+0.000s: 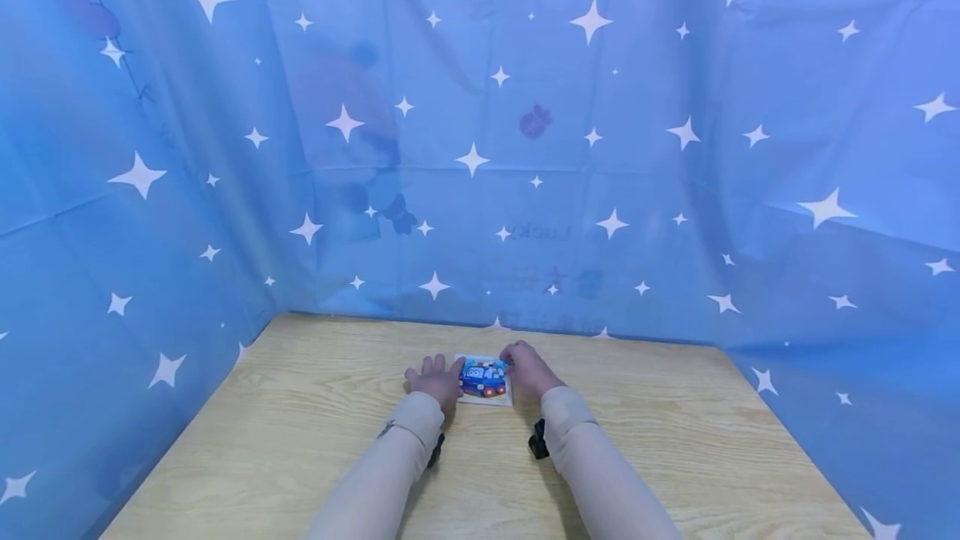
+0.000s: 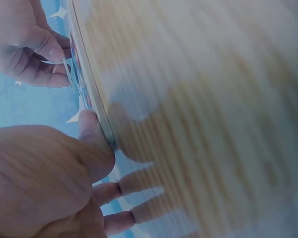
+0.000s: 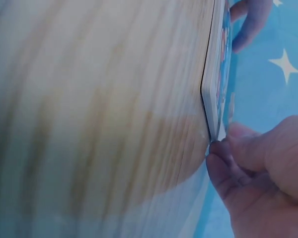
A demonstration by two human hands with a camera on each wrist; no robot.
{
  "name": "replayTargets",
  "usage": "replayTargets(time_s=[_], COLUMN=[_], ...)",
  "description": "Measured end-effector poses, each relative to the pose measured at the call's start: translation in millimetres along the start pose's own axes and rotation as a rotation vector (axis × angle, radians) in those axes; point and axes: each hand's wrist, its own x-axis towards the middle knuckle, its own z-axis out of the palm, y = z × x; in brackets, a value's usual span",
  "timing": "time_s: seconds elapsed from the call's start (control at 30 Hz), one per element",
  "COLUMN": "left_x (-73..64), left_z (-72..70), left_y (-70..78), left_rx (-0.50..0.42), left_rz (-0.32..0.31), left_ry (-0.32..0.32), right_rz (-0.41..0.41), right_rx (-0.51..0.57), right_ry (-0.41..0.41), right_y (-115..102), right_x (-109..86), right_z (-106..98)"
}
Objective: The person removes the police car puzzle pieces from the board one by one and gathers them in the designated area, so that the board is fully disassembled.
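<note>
A small flat picture puzzle board [image 1: 486,402] with a blue cartoon vehicle and a pale border lies on the table. My left hand [image 1: 437,382] is at its left side, fingers spread on the tabletop; in the left wrist view the thumb [image 2: 92,134] rests on the board's edge. At the board's right side, my right hand [image 1: 531,372] pinches a thin puzzle piece [image 3: 232,111] between thumb and fingers, tilted up from the board. Its printed face cannot be made out. In the right wrist view, the right fingertips [image 3: 218,148] touch near the board's corner.
The light wooden table [image 1: 285,440] has a glossy surface that reflects the hands. A blue curtain [image 1: 472,215] with white stars hangs behind and at both sides. Black wrist devices [image 1: 538,440] sit under the sleeves.
</note>
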Motion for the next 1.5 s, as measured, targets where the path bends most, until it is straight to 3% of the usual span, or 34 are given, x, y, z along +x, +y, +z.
replayTargets(time_s=[0.57,0.83,1.5], left_x=[9.1,-5.1,4.3], left_z=[11.1,-2.3,5.9], left_y=[-3.2,1.4,-3.1], left_rx=[0.014,-0.008,-0.052], left_rz=[-0.009,-0.01,-0.002], left_ry=[-0.004,-0.006,0.003], right_rz=[0.022,0.022,0.017], right_rx=[0.005,0.02,0.028], right_ry=[-0.007,-0.009,0.036], right_y=[6.1,11.7,20.1], right_x=[-4.8,-7.5,-16.3], right_z=[-12.3,-14.6,-22.3])
